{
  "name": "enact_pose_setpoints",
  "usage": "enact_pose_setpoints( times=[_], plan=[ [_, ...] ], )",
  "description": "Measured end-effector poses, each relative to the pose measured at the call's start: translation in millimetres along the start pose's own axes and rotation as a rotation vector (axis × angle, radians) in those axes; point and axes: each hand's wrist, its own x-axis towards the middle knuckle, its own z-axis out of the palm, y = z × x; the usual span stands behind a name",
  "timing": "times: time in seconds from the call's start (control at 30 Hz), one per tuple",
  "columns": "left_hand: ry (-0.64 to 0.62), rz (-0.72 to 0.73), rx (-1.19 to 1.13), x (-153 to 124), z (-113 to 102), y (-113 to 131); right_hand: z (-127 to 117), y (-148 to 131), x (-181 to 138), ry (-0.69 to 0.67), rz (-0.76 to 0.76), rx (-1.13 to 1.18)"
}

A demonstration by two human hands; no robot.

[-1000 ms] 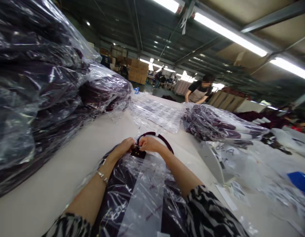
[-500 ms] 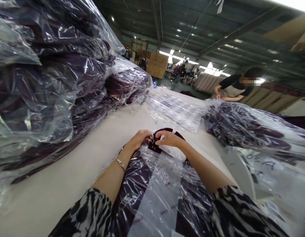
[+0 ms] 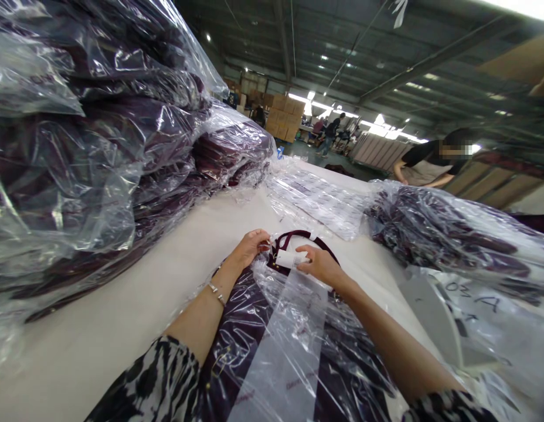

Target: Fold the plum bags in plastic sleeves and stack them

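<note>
A dark purple handbag in clear plastic [image 3: 237, 346] lies before me on the table, a frosted plastic strip [image 3: 283, 346] running down its middle. Its curved handles [image 3: 327, 245] stick out at the far end. My right hand [image 3: 320, 266] pinches a white hang tag [image 3: 289, 258] with a barcode beside the gold-coloured studs. Close to the handle base, my left hand [image 3: 253, 246] has its fingers pressed together; what lies between them is too small to make out.
Plastic-wrapped purple goods [image 3: 91, 140] are piled high on the left. More wrapped goods [image 3: 439, 228] lie to the right, near white plastic marked in black [image 3: 496, 310]. A flat clear-wrapped sheet [image 3: 320, 196] lies beyond my hands. A co-worker [image 3: 425, 167] leans over at the back right.
My right hand has drawn back to the right from the handle base, and the white tag now shows in its fingers. My left hand stays nearly in place.
</note>
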Motion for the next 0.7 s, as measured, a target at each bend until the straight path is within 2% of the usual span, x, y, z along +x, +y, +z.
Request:
enact_pose_setpoints(
  times=[0.17,0.3,0.43,0.57,0.7],
  plan=[
    [-0.005,0.008,0.029,-2,-1,3,-15,-10,-1,-0.245,-0.001,0.457],
    [-0.002,0.021,0.117,-3,1,3,-16,-15,2,-0.326,0.081,0.65],
    [0.024,0.069,0.277,-2,6,-3,-12,-7,5,-0.313,0.144,0.681],
    [-0.011,0.093,0.5,-2,10,-10,-7,3,6,-0.286,0.169,0.605],
    [-0.019,0.114,0.649,-3,9,-12,9,-1,14,-0.281,0.178,0.578]
  ],
)
